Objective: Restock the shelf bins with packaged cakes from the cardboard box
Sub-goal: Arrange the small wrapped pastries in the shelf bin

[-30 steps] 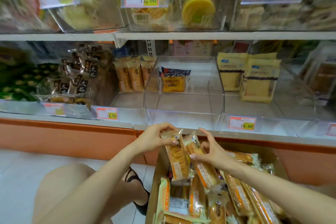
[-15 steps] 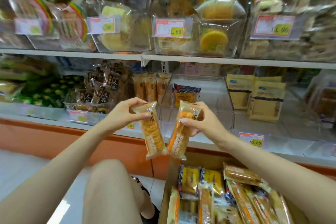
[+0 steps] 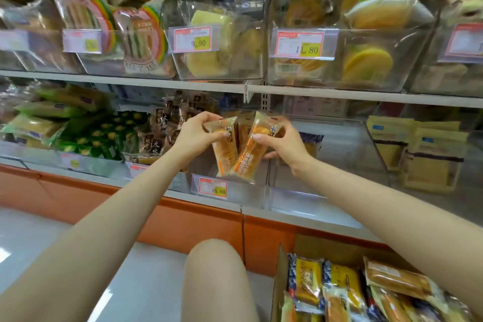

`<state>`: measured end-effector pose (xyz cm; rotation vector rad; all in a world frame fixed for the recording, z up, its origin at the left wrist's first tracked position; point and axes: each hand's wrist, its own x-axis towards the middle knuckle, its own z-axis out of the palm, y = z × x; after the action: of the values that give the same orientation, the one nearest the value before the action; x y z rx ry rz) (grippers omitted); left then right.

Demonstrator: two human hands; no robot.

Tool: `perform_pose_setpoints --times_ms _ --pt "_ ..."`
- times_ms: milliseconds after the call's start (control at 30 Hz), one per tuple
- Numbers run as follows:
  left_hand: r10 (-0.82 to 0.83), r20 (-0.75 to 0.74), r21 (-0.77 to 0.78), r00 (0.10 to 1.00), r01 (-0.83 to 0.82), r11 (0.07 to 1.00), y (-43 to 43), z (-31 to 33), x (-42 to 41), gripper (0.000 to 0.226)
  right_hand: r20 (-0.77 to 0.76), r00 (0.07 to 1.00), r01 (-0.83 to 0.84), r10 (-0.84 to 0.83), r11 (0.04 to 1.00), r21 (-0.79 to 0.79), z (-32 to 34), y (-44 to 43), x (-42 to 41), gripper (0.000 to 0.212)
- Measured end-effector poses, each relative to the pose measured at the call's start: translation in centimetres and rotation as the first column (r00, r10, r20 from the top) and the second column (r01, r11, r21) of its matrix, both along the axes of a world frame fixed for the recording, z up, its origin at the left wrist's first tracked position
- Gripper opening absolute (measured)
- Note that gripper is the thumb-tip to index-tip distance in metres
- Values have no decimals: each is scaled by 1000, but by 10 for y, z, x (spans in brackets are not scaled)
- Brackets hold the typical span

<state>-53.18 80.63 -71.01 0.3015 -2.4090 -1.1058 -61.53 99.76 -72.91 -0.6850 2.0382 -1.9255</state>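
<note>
Packaged cake [image 3: 226,150] pinched at its top by the left hand [image 3: 194,136]. Second cake [image 3: 249,157] just beside, at its 3 o'clock, with the right hand [image 3: 283,142] curled round its upper end. Both hang before the clear bin [image 3: 243,192]; cardboard box [image 3: 283,277] at 5 o'clock. Likely light, soft, crushable, film slick: hold by the ends, gently.

Single head-worn wide-angle view, facing forward and slightly down, close to the shelf [image 3: 339,96]; box [image 3: 281,282] at 5 o'clock.
</note>
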Motion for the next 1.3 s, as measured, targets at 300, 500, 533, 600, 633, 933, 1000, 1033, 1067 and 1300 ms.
perform_pose_setpoints --times_ms 300,500,533,600,633,933,1000,1033,1067,1300 --pt "-1 71 -37 997 4 999 -13 -38 -61 55 -296 955 101 16 920 378 -7 -33 -69 56" --pt "5 138 -45 990 1 999 -24 -67 -115 44 -517 840 293 164 666 686 -16 -54 -115 50" --pt "2 143 -54 990 6 999 -26 -72 -125 45 -518 837 299 179 642 706 -17 -56 -121 50" --pt "-1 153 -96 988 16 995 -27 -79 -140 46 -528 823 325 207 592 738 -24 -59 -133 51" --pt "-7 150 -108 989 23 994 -29 -82 -147 45 -537 813 346 225 554 757 -28 -60 -138 54" --pt "-15 111 -89 994 25 996 -36 -112 -160 77 -626 744 470 232 484 738 -47 -69 -144 67" --pt "-5 128 -74 992 15 997 -35 -117 -159 94 -672 697 512 248 484 710 -46 -69 -142 61" --pt "-5 145 -48 989 12 999 -35 -119 -157 96 -691 680 523 247 497 692 -46 -68 -141 51" --pt "-3 169 -11 986 5 1000 -33 -123 -157 95 -701 670 524 244 513 680 -46 -67 -140 43" --pt "29 139 -27 990 -25 999 -35 -130 -165 45 -674 699 495 240 518 697 -43 -65 -143 35"
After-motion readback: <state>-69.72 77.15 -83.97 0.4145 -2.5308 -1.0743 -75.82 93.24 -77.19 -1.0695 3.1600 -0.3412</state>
